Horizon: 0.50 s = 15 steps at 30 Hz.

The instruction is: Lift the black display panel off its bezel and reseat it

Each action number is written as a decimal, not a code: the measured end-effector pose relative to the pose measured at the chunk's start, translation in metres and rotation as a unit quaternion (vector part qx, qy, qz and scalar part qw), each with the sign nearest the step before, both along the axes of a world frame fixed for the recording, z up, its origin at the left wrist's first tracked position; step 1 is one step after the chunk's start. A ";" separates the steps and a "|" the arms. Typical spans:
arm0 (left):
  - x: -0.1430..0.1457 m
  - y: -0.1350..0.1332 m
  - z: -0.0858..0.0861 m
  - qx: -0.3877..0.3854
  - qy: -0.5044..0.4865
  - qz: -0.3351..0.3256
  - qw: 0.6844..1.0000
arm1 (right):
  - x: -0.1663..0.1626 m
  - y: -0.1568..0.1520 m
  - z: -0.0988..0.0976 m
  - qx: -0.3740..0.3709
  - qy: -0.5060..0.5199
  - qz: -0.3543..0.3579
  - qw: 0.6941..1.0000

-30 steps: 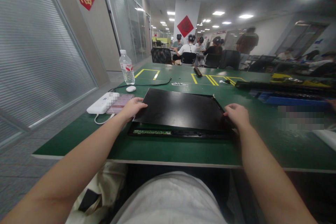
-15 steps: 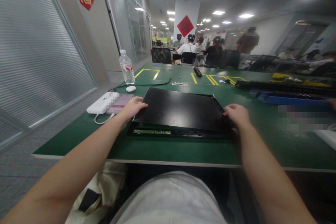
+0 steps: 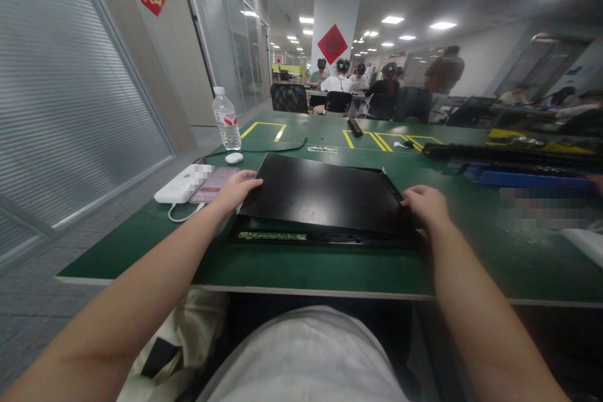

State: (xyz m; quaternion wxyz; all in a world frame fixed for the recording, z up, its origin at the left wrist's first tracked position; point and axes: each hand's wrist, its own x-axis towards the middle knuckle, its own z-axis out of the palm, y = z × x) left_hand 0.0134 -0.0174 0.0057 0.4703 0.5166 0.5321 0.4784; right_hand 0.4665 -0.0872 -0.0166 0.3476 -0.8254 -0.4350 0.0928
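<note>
A black flat display panel (image 3: 320, 191) lies tilted over a shallow black frame (image 3: 330, 244), its left side higher than its right. My left hand (image 3: 237, 191) is closed on the panel's left edge, thumb on top. On the other side, my right hand (image 3: 425, 204) pinches the right rim, where panel and frame meet; its lower fingers are partly hidden. Along the frame's front left, a green circuit board strip (image 3: 272, 237) shows through the gap under the panel. The panel covers most of the frame's inside.
On the green table (image 3: 301, 270), a white power bank (image 3: 176, 185), a phone (image 3: 214, 185), a white mouse-like object (image 3: 234, 157) and a water bottle (image 3: 227, 119) stand at left. Dark strips and a blue piece (image 3: 522, 177) lie at right. People sit at tables beyond.
The panel's left side has risen slightly with my left hand, widening the gap above the frame a little. My right hand stays at the right rim.
</note>
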 end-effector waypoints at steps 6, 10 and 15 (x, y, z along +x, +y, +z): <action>-0.007 0.009 -0.008 0.030 -0.010 0.001 0.999 | -0.003 -0.001 0.001 0.002 0.017 -0.003 1.000; -0.011 0.014 -0.014 0.037 0.014 0.010 0.999 | -0.004 -0.001 0.002 0.001 0.020 -0.007 1.000; -0.012 0.013 -0.014 0.078 0.100 0.030 0.991 | -0.003 -0.001 0.001 0.009 0.033 -0.010 0.999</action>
